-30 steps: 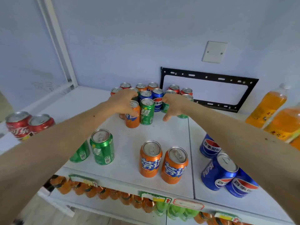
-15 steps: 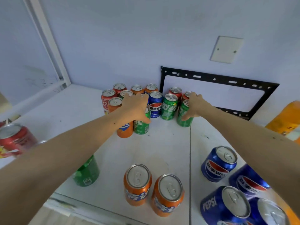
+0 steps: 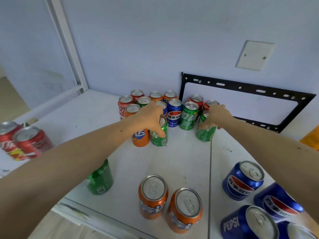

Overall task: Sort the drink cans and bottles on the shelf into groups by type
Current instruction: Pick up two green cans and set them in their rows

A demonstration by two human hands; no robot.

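Cans cluster at centre frame: left hand [image 3: 151,116] grips a green can [image 3: 159,133] beside an orange can [image 3: 140,138]; right hand [image 3: 216,116] clamps another green can [image 3: 205,132]. "PEPSI" shows on a blue can [image 3: 248,223], lower right. Since a second ago, view moved closer

Two bare forearms, sleeveless, no rings or watch.
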